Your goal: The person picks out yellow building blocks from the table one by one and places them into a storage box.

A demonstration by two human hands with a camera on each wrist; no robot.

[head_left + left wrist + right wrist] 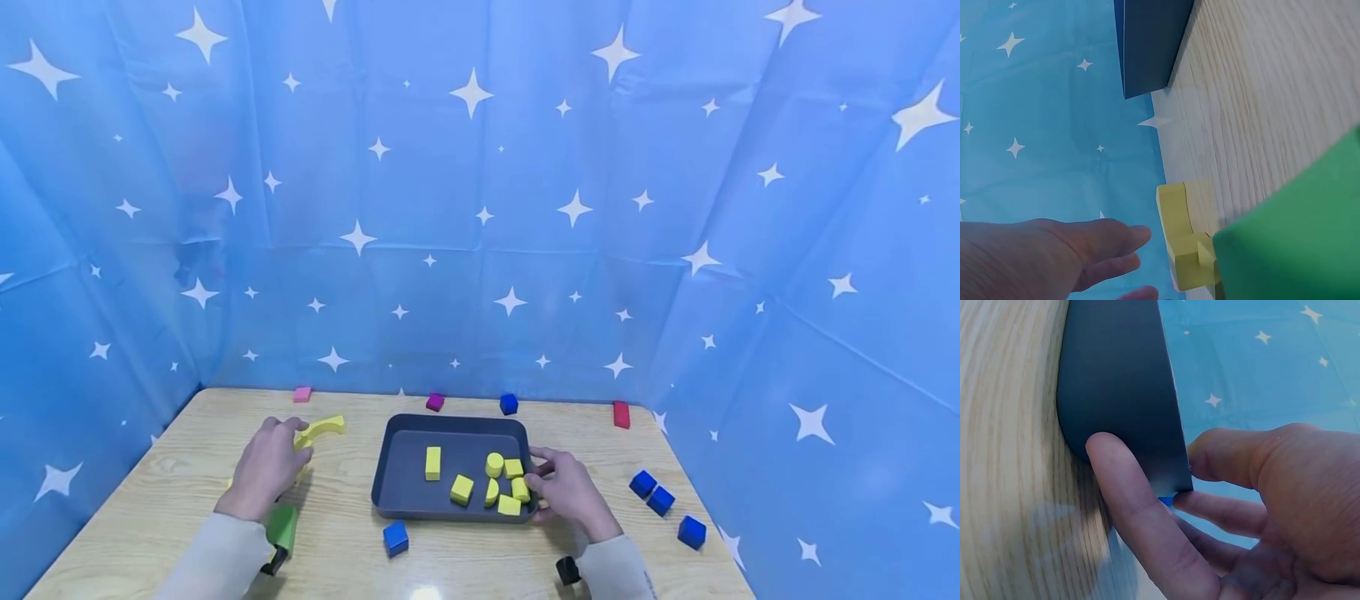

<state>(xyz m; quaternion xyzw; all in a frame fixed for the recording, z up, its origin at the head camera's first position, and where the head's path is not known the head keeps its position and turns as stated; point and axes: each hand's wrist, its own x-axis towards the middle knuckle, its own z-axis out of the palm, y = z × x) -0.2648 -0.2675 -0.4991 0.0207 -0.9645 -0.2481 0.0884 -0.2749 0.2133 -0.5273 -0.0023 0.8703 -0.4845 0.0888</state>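
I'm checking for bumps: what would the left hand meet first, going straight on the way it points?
Most likely the curved yellow block, which lies just ahead of the left hand in the head view. Depth is unclear, so the hand might pass above it instead.

My wooden table [352, 500] | on it: dark tray [465, 443], blue cubes [396, 539], green block [282, 527], curved yellow block [327, 425], red block [622, 414], pink block [302, 394], purple block [435, 402]

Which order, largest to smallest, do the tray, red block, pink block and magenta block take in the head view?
1. Tray
2. Red block
3. Pink block and magenta block: too alike to rank
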